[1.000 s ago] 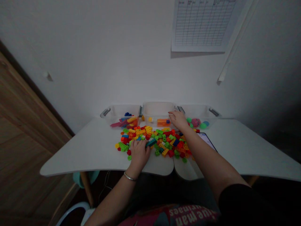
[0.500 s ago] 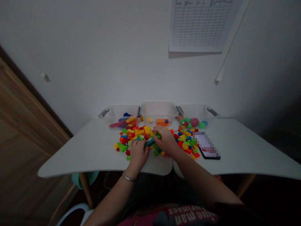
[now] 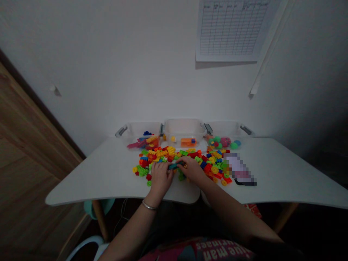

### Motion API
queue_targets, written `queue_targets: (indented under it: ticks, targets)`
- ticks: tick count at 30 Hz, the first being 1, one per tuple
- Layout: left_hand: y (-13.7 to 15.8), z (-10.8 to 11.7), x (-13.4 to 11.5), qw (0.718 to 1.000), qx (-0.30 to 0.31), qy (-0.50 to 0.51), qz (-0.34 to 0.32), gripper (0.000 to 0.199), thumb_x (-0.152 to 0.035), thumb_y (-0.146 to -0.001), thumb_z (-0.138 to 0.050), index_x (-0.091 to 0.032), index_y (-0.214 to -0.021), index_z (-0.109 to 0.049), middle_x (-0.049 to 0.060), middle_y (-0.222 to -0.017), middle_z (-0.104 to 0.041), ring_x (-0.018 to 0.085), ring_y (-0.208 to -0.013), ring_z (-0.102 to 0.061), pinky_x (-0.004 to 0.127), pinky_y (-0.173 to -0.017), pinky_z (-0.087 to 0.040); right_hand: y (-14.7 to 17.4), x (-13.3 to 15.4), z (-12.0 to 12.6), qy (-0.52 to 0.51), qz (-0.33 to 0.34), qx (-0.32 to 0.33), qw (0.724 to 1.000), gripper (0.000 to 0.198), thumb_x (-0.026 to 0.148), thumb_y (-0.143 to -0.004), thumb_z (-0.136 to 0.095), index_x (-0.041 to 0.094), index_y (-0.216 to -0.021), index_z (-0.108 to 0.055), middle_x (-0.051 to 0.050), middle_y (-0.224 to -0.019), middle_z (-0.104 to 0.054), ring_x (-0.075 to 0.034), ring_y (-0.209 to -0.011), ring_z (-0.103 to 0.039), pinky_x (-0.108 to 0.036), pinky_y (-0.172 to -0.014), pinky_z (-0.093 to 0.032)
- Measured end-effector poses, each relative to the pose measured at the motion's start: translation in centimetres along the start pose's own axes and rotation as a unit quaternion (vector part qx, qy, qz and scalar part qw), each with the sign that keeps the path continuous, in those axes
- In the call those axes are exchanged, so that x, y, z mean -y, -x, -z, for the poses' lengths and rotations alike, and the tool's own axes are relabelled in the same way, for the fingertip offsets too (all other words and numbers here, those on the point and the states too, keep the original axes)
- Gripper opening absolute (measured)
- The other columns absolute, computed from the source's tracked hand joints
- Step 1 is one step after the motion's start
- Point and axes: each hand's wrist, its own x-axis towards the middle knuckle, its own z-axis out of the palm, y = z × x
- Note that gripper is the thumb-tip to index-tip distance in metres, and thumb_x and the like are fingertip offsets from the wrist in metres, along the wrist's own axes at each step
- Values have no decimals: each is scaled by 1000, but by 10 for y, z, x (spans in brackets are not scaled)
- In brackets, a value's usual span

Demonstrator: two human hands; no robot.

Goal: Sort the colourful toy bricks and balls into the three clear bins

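- Brick (image 3: 173, 166), teal, elongated: just below the center of the frame, between both hands, amid the loose building blocks (image 3: 162, 153).
- Long axis: roughly left to right across the frame, right end slightly higher.
- Left hand (image 3: 162, 175): fingers and thumb grasping the left end.
- Right hand (image 3: 190, 169): fingertips at the right end; cannot tell whether they grasp it or a separate piece.
- Nearer hand: neither; one adjoins each end.

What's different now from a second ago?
The right hand moved from the bins, leftward and toward the person, to the teal block; whether it grips is hard to tell. The left hand still holds that block, and the bins stayed put.
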Motion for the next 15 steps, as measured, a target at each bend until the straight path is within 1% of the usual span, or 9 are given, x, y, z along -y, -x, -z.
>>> queue_targets:
  ticks: [3,5,8,9,11,13,15]
  targets:
    - [1,0,-1,1000,-10,12,1,29,-25,-84,-56,-20,-112,-61,8,-102,-69,26,-101,-58,50,-106,-33,-6,-3,10,-13,-7,-44,999,11,20,-81,-60,22,-90,-67,-4,-91,-69,-19,-83,-63,-35,-79,-52]
    - [1,0,-1,1000,-19,15,1,32,-24,-84,-56,-20,-116,-60,9,-107,-67,26,-105,-57,50,-108,-32,-12,-7,21,-33,-17,-104,994,11,24,-82,-59,23,-90,-66,-4,-90,-69,-19,-80,-63,-35,-77,-52]
    - [2,-1,-1,999,-32,13,6,31,-21,-83,-57,-19,-114,-62,11,-114,-63,27,-110,-55,49,-106,-34,-25,-18,42,-72,-61,-217,972,18,33,-81,-59,22,-94,-64,-6,-90,-69,-21,-77,-63,-33,-68,-54]
    - [2,-1,-1,999,-34,12,6,30,-21,-82,-57,-19,-112,-63,11,-115,-62,27,-111,-54,48,-105,-35,-31,-21,50,-77,-71,-252,962,20,35,-80,-59,21,-94,-63,-7,-93,-69,-21,-79,-63,-33,-68,-54]
    - [2,-1,0,999,-36,10,4,27,-20,-82,-58,-20,-107,-66,11,-115,-61,27,-110,-54,48,-103,-38,-42,-28,65,-69,-68,-303,948,22,35,-78,-61,20,-93,-63,-9,-100,-68,-21,-80,-63,-34,-72,-54]
    - [3,-1,1,999,-35,7,-2,24,-20,-82,-58,-22,-104,-67,10,-114,-60,27,-109,-54,48,-103,-38,-54,-33,77,-33,-49,-321,945,18,33,-78,-59,19,-90,-63,-9,-102,-67,-20,-82,-62,-35,-77,-53]
    - [3,-1,1,999,-34,4,-7,23,-20,-81,-58,-22,-102,-67,10,-114,-60,27,-109,-54,49,-103,-37,-64,-38,84,-1,-35,-320,947,14,29,-79,-58,19,-87,-64,-9,-101,-66,-21,-84,-62,-35,-78,-52]
